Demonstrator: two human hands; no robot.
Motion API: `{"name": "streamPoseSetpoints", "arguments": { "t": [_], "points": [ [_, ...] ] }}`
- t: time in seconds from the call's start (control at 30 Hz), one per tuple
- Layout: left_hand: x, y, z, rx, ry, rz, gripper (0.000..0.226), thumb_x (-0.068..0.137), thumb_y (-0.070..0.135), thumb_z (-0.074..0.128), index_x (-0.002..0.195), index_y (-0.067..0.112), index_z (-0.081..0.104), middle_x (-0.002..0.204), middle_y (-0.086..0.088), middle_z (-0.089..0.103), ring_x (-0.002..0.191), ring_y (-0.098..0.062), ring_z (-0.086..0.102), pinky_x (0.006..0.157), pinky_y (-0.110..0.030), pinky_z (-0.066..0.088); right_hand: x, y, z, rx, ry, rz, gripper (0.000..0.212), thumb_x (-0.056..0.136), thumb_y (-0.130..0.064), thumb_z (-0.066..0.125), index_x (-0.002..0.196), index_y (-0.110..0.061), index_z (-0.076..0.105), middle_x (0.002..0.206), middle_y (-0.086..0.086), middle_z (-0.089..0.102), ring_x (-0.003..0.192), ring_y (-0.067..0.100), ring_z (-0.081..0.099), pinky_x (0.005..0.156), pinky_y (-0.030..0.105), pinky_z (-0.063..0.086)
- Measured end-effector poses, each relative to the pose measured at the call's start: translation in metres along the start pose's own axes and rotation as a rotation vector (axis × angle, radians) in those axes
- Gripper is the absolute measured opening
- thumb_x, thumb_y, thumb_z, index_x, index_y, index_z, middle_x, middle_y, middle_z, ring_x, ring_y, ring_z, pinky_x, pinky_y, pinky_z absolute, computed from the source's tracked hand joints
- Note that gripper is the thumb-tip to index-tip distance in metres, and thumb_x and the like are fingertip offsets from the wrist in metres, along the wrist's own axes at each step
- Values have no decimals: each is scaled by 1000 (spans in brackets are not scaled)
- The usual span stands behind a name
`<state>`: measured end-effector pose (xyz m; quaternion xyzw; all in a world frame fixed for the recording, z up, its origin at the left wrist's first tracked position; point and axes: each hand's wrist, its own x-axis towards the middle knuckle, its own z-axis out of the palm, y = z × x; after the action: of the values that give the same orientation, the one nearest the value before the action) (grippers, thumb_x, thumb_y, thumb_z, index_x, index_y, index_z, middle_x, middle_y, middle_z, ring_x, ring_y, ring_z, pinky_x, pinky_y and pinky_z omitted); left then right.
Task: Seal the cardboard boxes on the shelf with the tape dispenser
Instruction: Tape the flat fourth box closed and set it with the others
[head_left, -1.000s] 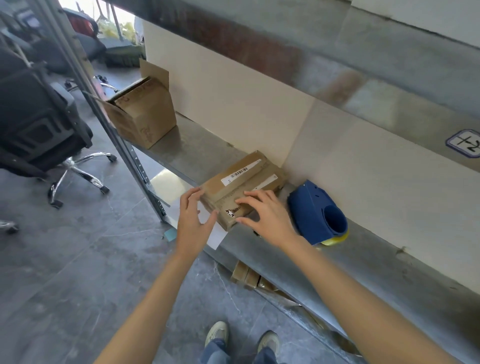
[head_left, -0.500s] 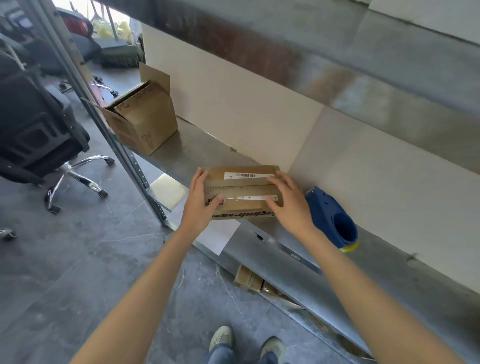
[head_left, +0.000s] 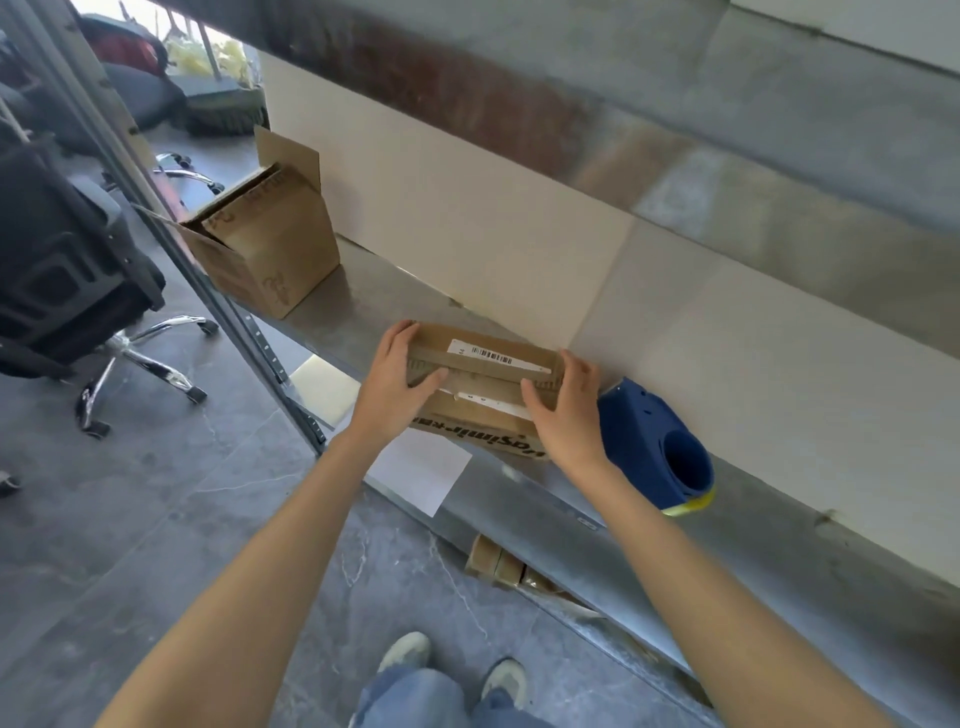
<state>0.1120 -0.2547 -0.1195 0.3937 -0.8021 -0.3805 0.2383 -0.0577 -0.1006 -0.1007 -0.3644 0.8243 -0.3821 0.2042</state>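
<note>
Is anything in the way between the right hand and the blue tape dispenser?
Nothing visible. The right hand grips the right end of the box, and the dispenser lies on the shelf just to the hand's right, with nothing between them.

Flat box (head_left: 483, 387): matt brown corrugated cardboard, fluting exposed at both ends. The barcode label (head_left: 498, 357) on top is smooth white paper. Open box (head_left: 270, 254): same matt cardboard. Shelf (head_left: 363, 296): grey sheet metal, dull with a faint sheen, front lip brighter. Tape dispenser (head_left: 641, 441): blue plastic, smooth, low gloss; the yellow tape (head_left: 695, 504) at its lower edge looks glossy. Floor (head_left: 156, 493): grey veined tile, smooth. Chair base (head_left: 140, 358): polished chrome.
</note>
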Motion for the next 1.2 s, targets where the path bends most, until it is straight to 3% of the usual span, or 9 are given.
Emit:
{"name": "streamPoseSetpoints", "arguments": {
  "t": [0.07,0.13,0.27,0.43,0.7,0.87,0.93,1.07,1.2],
  "points": [
    [5,-3,0,50,-24,32,67,93,37,66,148,12,37,153,6,28,124,0,35,95,-24,39,0,1,7,-20,-2,-14,67,99,-34,55,155,-17,22,159,-1,11,143,19,28,115,30,30],
    [12,-7,-1,93,-49,61,69,93,40,66,147,12,35,152,4,25,121,-2,36,93,-30,45,1,-1,14,-66,2,-10,68,100,-30,54,156,-19,18,164,-5,0,150,19,16,114,27,20],
    [28,-13,-2,105,-149,93,72,95,40,63,152,13,27,161,2,15,140,-18,33,102,-37,43,0,-2,23,-183,91,29,63,100,-36,52,155,-22,25,164,-5,4,149,20,18,111,27,24],
    [46,-20,-8,154,-237,182,78,96,43,59,156,13,20,165,4,11,147,-18,26,110,-41,40,3,-5,35,-215,161,68,68,100,-52,45,155,-18,25,158,-5,8,144,21,27,117,39,34],
    [50,-24,-6,104,-251,264,76,96,38,61,155,10,23,165,0,15,151,-17,20,117,-40,33,3,-2,39,-178,142,72,69,98,-55,46,156,-26,23,165,-14,-8,151,10,10,122,36,24],
    [48,-25,-1,18,-226,248,76,94,34,65,155,11,26,167,7,4,143,-4,25,108,-19,31,3,-3,38,-104,105,114,72,96,-57,48,157,-30,20,163,-20,-17,151,8,8,122,36,24],
    [48,-29,-1,1,-218,233,76,93,33,66,155,13,27,167,9,5,144,-8,28,107,-17,29,4,-3,39,-112,78,123,75,95,-60,46,158,-32,16,161,-23,-21,151,10,8,122,37,24],
    [52,-32,3,-2,-221,244,77,92,36,65,155,14,27,167,10,8,147,-13,28,110,-23,31,6,-4,37,-110,81,145,76,95,-57,51,158,-30,19,162,-23,-16,143,-2,7,118,28,20],
    [51,-34,3,-28,-209,292,75,92,36,65,154,15,29,166,11,11,149,-13,25,114,-29,32,1,-3,41,-1,203,121,67,91,-47,65,150,-30,38,163,-24,2,136,-16,11,109,10,20]
  ]
}}
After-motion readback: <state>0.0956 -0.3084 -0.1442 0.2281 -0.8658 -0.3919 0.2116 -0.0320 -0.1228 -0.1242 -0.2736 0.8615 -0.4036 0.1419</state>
